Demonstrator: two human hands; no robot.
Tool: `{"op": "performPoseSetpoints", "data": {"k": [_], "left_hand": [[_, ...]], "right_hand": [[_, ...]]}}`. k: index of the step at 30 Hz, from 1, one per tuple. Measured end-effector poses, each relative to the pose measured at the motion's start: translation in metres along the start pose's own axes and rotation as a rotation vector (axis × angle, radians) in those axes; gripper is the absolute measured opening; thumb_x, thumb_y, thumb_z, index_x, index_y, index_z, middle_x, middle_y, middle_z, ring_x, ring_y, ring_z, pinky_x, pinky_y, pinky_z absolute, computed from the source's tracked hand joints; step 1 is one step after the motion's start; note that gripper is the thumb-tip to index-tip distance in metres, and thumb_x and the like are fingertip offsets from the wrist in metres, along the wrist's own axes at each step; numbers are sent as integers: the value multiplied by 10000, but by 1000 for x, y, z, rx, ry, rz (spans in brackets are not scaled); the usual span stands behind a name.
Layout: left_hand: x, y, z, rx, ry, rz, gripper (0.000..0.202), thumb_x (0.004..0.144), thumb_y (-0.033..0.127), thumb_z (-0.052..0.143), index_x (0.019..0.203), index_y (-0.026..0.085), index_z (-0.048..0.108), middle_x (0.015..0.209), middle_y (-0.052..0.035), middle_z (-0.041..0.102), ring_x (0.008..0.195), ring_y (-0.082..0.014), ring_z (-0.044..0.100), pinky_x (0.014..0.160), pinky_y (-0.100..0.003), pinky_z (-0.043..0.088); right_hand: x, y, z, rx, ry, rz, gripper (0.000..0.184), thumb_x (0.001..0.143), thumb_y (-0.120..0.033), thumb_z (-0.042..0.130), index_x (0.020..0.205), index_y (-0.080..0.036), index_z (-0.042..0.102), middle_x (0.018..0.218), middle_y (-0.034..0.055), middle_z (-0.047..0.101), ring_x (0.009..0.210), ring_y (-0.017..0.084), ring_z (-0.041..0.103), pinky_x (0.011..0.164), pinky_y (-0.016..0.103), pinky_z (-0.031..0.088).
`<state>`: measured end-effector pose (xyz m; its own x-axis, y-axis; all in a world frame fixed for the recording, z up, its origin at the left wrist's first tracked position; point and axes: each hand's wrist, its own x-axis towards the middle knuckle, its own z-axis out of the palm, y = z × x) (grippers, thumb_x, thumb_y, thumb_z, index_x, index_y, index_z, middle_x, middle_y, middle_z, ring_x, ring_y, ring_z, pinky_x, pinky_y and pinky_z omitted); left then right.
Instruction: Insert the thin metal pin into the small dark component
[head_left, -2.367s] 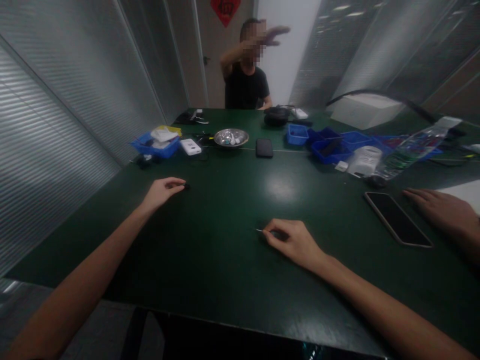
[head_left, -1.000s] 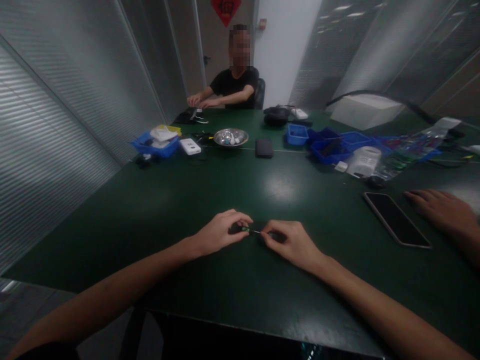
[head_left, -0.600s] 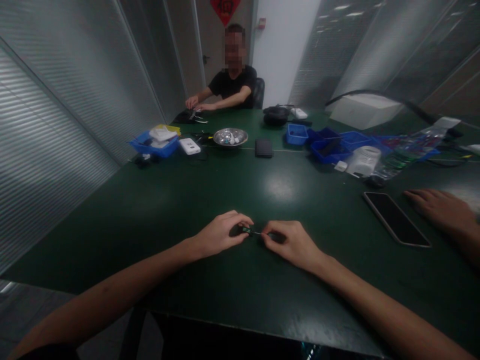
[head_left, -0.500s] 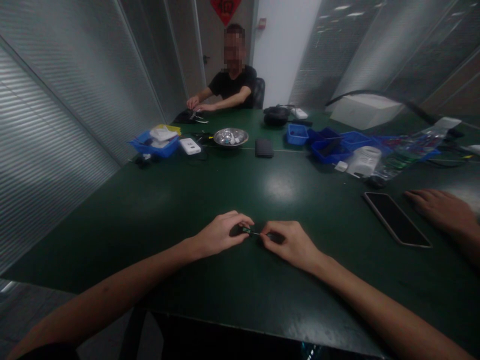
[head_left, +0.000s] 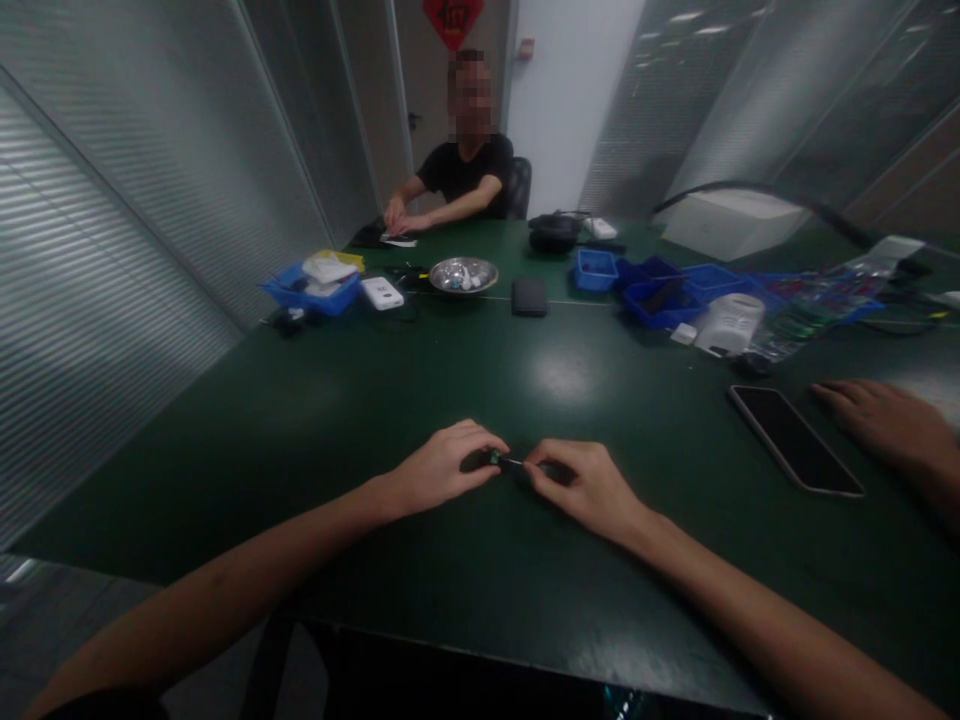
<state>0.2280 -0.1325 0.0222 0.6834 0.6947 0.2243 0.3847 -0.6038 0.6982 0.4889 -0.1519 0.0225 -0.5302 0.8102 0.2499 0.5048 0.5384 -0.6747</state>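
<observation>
My left hand [head_left: 444,466] is closed, its thumb and fingertips pinching a small green circuit board [head_left: 495,457]. To its right, my right hand [head_left: 589,482] is also closed. Between its thumb and index finger is a thin, pale, metal-looking piece [head_left: 514,462], whose tip reaches to the board's right side. Whether the piece is joined to the board or only touching it, I cannot tell. Both hands are low over the near part of the dark green table [head_left: 420,375], fingertips facing each other.
At right, a phone [head_left: 796,440] lies beside another person's hand [head_left: 885,415]. Further back are a metal bowl [head_left: 463,290], a black wallet-like item [head_left: 529,298], blue trays [head_left: 596,272] and a plastic bottle [head_left: 825,300]. Across the table sits a person [head_left: 466,175] handling something dark.
The green board has turned slightly in my left fingers and shows less of its face. My hands have barely moved. Across the table, the person's hands have come together lower down.
</observation>
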Motion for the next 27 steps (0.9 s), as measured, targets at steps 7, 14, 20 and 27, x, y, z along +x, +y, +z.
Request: {"op": "performPoseSetpoints", "data": {"k": [7, 14, 20, 27], "left_hand": [[0, -1, 0, -14, 51, -53, 187, 927, 253, 712, 1091, 211, 632, 1163, -69, 645, 1088, -227, 603, 927, -365, 496], [0, -2, 2, 83, 92, -89, 232, 885, 290, 764, 965, 200, 566, 1160, -72, 631, 1084, -248, 568, 913, -379, 480], [-4, -3, 4, 82, 7, -9, 158, 992, 262, 642, 1137, 199, 647, 1120, -75, 645, 1094, -227, 594, 965, -367, 483], [-26, -31, -39, 137, -46, -45, 254, 1051, 206, 509, 1251, 232, 663, 1244, -74, 646, 1197, -208, 587, 1053, -376, 466]], "right_hand": [[1, 1, 1, -44, -50, 11, 155, 980, -273, 604, 900, -207, 719, 771, 5, 688, 652, 140, 625, 595, 244, 429], [0, 2, 2, -69, -55, 7, 161, 980, -284, 603, 896, -206, 715, 762, 2, 683, 649, 139, 620, 604, 249, 429], [-1, 2, 2, -45, -43, 6, 168, 987, -286, 597, 913, -206, 725, 785, 5, 700, 672, 140, 640, 615, 246, 447], [-1, 0, -2, -26, -54, 21, 172, 985, -286, 590, 921, -202, 726, 812, 17, 713, 685, 144, 646, 619, 251, 463]]}}
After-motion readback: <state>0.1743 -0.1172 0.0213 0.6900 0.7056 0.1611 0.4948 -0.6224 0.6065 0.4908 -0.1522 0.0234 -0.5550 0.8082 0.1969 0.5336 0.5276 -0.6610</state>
